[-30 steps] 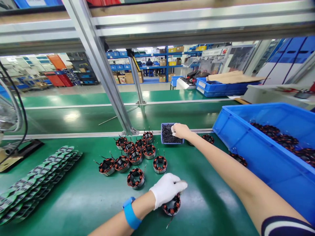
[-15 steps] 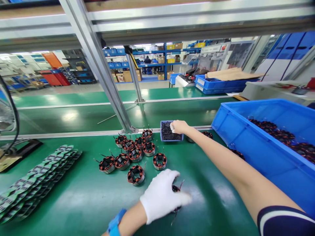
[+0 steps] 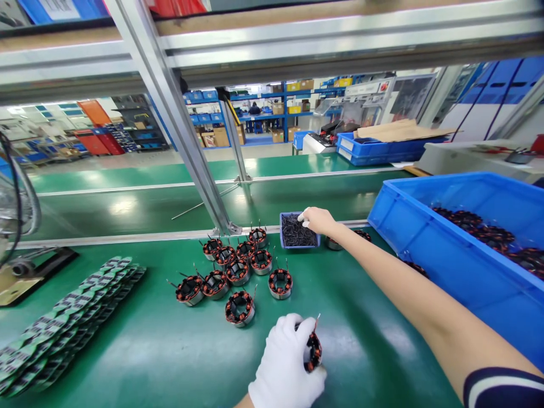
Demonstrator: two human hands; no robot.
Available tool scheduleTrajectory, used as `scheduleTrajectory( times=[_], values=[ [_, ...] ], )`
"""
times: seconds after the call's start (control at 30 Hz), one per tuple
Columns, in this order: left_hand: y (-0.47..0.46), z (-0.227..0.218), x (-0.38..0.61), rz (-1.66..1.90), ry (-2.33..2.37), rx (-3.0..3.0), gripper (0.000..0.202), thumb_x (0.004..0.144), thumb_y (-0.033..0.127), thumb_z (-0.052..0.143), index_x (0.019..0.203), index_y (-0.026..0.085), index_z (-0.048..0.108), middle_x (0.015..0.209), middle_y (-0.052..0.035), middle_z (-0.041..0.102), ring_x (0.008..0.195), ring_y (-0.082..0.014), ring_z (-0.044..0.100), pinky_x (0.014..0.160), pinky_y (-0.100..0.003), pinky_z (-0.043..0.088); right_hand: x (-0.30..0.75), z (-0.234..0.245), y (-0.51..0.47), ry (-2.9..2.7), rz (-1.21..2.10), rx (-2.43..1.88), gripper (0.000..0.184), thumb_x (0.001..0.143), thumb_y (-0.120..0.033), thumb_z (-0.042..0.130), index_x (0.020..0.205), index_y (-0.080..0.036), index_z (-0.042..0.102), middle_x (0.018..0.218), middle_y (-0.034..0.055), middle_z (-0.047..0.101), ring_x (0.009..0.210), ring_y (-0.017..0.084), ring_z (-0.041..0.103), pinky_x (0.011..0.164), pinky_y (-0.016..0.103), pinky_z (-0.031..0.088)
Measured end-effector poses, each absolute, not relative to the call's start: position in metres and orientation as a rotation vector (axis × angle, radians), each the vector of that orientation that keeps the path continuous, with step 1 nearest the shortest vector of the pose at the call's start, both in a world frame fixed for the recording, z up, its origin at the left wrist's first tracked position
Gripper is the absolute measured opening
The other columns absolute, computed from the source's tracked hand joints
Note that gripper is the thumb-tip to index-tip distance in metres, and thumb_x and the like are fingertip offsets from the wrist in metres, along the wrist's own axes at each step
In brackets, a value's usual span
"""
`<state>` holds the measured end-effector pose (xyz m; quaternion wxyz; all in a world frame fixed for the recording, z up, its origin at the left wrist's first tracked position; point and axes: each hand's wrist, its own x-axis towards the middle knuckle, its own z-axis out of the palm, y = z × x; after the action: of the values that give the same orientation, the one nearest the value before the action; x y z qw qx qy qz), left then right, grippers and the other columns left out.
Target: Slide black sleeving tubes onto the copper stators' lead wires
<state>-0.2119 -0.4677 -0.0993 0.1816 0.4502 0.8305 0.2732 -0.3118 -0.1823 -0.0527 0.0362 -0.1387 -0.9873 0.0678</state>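
My left hand (image 3: 287, 362), in a white glove, is closed round a copper-wound stator (image 3: 313, 351) and holds it tilted on edge just above the green mat at the near edge. My right hand (image 3: 317, 220) reaches far forward over the small blue tray of black pins (image 3: 293, 233), its fingers pinched at the tray's right corner; what they grip is too small to see. A cluster of several stators (image 3: 238, 269) with wire leads stands on the mat between both hands.
A large blue bin (image 3: 425, 226) with more stators fills the right side. A fanned row of green circuit boards (image 3: 63, 317) lies at the left. A slanted aluminium post (image 3: 187, 141) rises behind the cluster. Two stators (image 3: 340, 241) sit beside the pin tray.
My left hand has lifted the stator off the mat, turned it on edge and drawn it nearer. My right hand has stayed over the pin tray.
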Motion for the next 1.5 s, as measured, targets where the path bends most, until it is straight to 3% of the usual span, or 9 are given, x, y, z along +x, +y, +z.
scheduleTrajectory(
  times=[0.13,0.27,0.4,0.47,0.57,0.67,1.03,1.23,1.5],
  values=[
    [-0.467,-0.101,-0.213,0.771,2.342,1.256,0.060,0.055,0.022,0.053,0.115,0.026,0.048,0.110,-0.0065,0.045,0.100,-0.0250,0.041,0.088,-0.038,0.035,-0.300,-0.055,-0.175,-2.894,0.380,-0.483,0.019,0.076,-0.014,0.054,0.088,-0.021,0.068,0.103,0.0052,0.060,0.100,0.024,0.051,0.080,0.031,0.040],
    [-0.467,-0.100,-0.214,0.725,2.338,1.255,0.066,0.056,0.023,0.053,0.121,0.028,0.043,0.113,-0.0069,0.044,0.101,-0.0257,0.041,0.088,-0.038,0.034,-0.271,-0.065,-0.186,-2.691,0.642,-0.555,0.021,0.079,-0.019,0.051,0.094,-0.018,0.066,0.103,0.0063,0.061,0.099,0.023,0.052,0.084,0.032,0.040],
    [-0.467,-0.098,-0.216,0.655,2.323,1.240,0.068,0.057,0.024,0.054,0.123,0.030,0.041,0.113,-0.0070,0.044,0.101,-0.0267,0.041,0.087,-0.040,0.035,-0.217,-0.092,-0.230,-2.546,1.007,-0.597,0.025,0.080,-0.027,0.048,0.092,-0.013,0.064,0.082,0.0056,0.066,0.071,0.017,0.061,0.063,0.027,0.049],
    [-0.466,-0.097,-0.217,0.632,2.324,1.231,0.067,0.057,0.025,0.054,0.123,0.030,0.041,0.112,-0.0072,0.044,0.100,-0.0270,0.041,0.086,-0.040,0.035,-0.189,-0.108,-0.256,-2.438,1.281,-0.649,0.027,0.079,-0.034,0.050,0.087,-0.012,0.064,0.075,0.0059,0.066,0.063,0.016,0.061,0.052,0.025,0.049],
    [-0.465,-0.098,-0.217,0.630,2.333,1.237,0.066,0.059,0.024,0.053,0.124,0.030,0.040,0.112,-0.0072,0.044,0.100,-0.0266,0.041,0.086,-0.040,0.035,-0.160,-0.121,-0.288,-1.932,1.973,-0.822,0.031,0.065,-0.039,0.065,0.081,-0.013,0.063,0.071,0.0062,0.065,0.061,0.016,0.061,0.048,0.023,0.048],
    [-0.465,-0.100,-0.217,0.636,2.342,1.258,0.065,0.060,0.024,0.052,0.123,0.031,0.040,0.112,-0.0069,0.044,0.100,-0.0260,0.041,0.085,-0.039,0.035,-0.150,-0.121,-0.305,-1.690,2.225,-0.872,0.032,0.057,-0.037,0.072,0.077,-0.014,0.062,0.069,0.0054,0.065,0.060,0.015,0.060,0.048,0.022,0.047],
    [-0.465,-0.100,-0.217,0.626,2.354,1.275,0.064,0.060,0.024,0.052,0.122,0.032,0.040,0.110,-0.0058,0.045,0.099,-0.0255,0.042,0.083,-0.038,0.036,-0.148,-0.116,-0.313,-1.678,2.278,-0.804,0.022,0.060,-0.032,0.069,0.071,-0.014,0.062,0.061,0.0040,0.063,0.057,0.015,0.059,0.048,0.022,0.044],
    [-0.466,-0.102,-0.216,0.621,2.363,1.272,0.062,0.060,0.024,0.052,0.121,0.030,0.042,0.111,-0.0062,0.044,0.100,-0.0256,0.041,0.084,-0.038,0.036,-0.150,-0.119,-0.315,-1.904,2.111,-0.793,0.013,0.062,-0.027,0.066,0.062,-0.015,0.060,0.053,0.0014,0.060,0.049,0.012,0.054,0.047,0.023,0.043],
    [-0.464,-0.102,-0.217,0.572,2.374,1.279,0.063,0.060,0.025,0.051,0.123,0.027,0.041,0.110,-0.0074,0.046,0.100,-0.0261,0.042,0.085,-0.037,0.035,-0.154,-0.128,-0.317,-2.083,1.906,-0.699,0.017,0.063,-0.024,0.064,0.053,-0.016,0.053,0.045,-0.0041,0.048,0.043,0.008,0.040,0.042,0.020,0.032]
  ],
)
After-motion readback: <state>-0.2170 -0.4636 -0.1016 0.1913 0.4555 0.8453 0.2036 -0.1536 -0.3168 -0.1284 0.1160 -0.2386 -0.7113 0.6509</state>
